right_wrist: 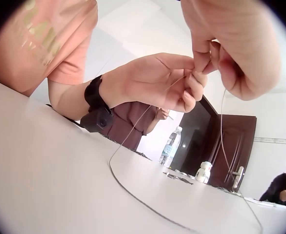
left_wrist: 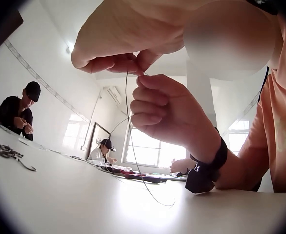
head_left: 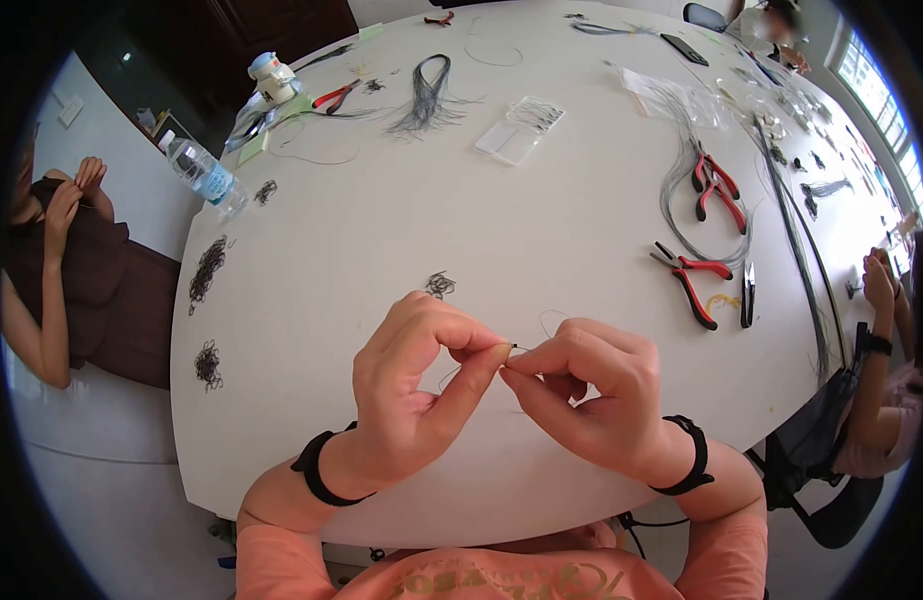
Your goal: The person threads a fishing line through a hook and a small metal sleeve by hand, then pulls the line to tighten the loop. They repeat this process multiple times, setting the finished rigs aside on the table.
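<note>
— Largest first?
— Round white table (head_left: 542,220), smooth and matte. Spread with bundles of grey strands, small dark tangles of offcuts (head_left: 208,268), and a clear water bottle (head_left: 204,172) at the far left edge.
— Tools?
— Red-handled pliers (head_left: 694,282), well apart to the right, nearer the right side than the left, not touched by anything.
— Hands next.
— Raised above the near edge of the table: left hand (head_left: 412,385) and right hand (head_left: 590,392), meeting fingertip to fingertip in the middle. Both narrowed to a pinch, thumb against forefinger, with the other fingers curled in. Black straps (head_left: 317,470) on both wrists.
— Pinching what?
— One thin wire (left_wrist: 126,117), grey, hair-fine, springy enough to keep a curve. Held right where the two pinches touch, so equally near to both hands.
— Lying which way?
— A short stretch between the fingertips, running left to right across the body. The rest dropping almost straight down from the pinch, then sweeping in a loose arc onto the tabletop below. From the right wrist, two strands falling, one from each hand.
— Anything smaller?
— A tiny dark tip (head_left: 520,347) poking out between the pinches, just beside the right thumb. Bead, crimp or bare end: too small to tell.
</note>
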Action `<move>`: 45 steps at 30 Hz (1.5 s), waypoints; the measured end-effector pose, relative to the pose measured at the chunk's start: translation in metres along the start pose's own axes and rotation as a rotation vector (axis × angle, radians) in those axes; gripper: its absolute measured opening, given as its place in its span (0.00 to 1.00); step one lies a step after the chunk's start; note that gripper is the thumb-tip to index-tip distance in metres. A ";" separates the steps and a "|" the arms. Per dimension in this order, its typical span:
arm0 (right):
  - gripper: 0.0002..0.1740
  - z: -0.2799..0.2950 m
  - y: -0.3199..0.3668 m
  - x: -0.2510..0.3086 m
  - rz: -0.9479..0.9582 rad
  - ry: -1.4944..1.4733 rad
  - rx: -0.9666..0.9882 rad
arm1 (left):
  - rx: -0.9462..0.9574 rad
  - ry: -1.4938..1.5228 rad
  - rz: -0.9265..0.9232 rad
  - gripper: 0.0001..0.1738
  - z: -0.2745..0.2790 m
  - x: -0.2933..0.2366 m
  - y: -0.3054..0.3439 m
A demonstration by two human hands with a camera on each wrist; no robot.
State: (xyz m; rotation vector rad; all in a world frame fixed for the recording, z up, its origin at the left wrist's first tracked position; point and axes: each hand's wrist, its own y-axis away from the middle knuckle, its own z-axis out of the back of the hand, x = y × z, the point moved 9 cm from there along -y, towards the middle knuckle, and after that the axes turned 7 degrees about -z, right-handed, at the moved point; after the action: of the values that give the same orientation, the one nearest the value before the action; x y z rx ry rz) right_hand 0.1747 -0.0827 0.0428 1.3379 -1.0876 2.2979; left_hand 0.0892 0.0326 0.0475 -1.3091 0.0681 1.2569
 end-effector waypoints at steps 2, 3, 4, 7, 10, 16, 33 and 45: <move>0.09 -0.001 0.002 0.006 0.103 0.108 -0.012 | -0.008 -0.051 -0.032 0.07 0.002 -0.003 -0.002; 0.10 -0.003 0.005 0.013 0.206 0.215 -0.026 | -0.013 -0.100 -0.057 0.07 0.003 -0.005 -0.003; 0.10 -0.003 0.004 0.013 0.207 0.214 -0.024 | -0.017 -0.150 -0.082 0.08 0.004 -0.007 -0.004; 0.11 -0.004 0.007 0.021 0.317 0.325 -0.018 | 0.020 -0.304 -0.172 0.09 0.003 -0.014 -0.006; 0.12 -0.002 0.006 0.029 0.423 0.460 -0.018 | 0.090 -0.365 -0.275 0.09 -0.002 -0.022 -0.008; 0.14 0.009 -0.001 0.030 0.436 0.478 -0.031 | 0.158 -0.345 -0.267 0.10 -0.008 -0.022 -0.009; 0.04 0.015 -0.014 -0.029 -0.229 -0.178 0.120 | 0.147 0.004 -0.101 0.08 -0.007 -0.007 -0.006; 0.05 0.003 -0.004 -0.014 -0.182 -0.060 0.065 | 0.011 0.117 0.028 0.05 0.000 0.004 0.001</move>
State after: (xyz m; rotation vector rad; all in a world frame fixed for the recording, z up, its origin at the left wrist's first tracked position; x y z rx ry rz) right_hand 0.1868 -0.0803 0.0336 1.4740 -0.8751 2.1905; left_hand 0.0905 0.0353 0.0443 -1.3758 0.1767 1.2014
